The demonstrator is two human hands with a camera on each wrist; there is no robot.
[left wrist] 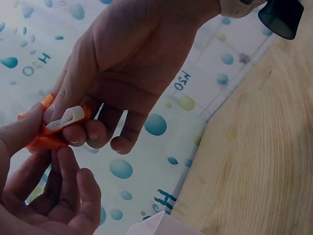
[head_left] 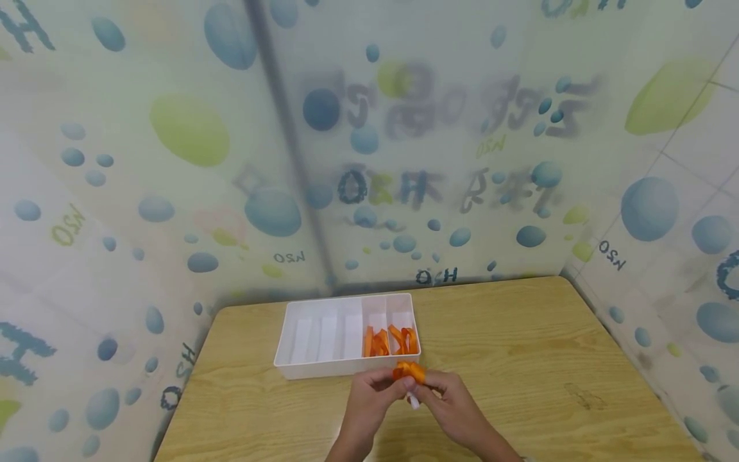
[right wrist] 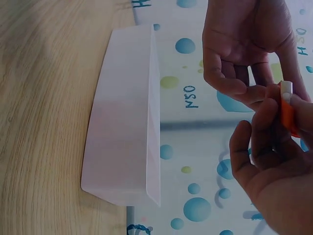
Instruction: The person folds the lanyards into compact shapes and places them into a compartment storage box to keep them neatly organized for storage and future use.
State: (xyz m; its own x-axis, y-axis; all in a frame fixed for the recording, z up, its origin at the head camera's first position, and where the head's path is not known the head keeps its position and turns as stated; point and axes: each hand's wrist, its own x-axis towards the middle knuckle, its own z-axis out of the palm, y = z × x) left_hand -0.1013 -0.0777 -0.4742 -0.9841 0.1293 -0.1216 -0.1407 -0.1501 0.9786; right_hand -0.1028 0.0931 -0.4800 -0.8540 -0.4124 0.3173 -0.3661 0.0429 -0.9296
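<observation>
A looped orange ribbon-like strip [head_left: 411, 369] with a short white end piece [head_left: 413, 402] is held between both hands, in front of the white box. My left hand [head_left: 371, 399] pinches it from the left with thumb and fingers. From the other side, my right hand [head_left: 453, 405] grips it near the white piece. In the left wrist view the white piece [left wrist: 73, 115] looks folded, and the right thumb presses beside it. The orange strip [right wrist: 287, 117] is partly hidden by fingers in the right wrist view.
A white divided box [head_left: 323, 369] stands just beyond the hands on the wooden table [head_left: 508, 359]. Its two right compartments contain several orange strips [head_left: 378, 343]. Patterned walls [head_left: 439, 212] rise behind the table and at both sides.
</observation>
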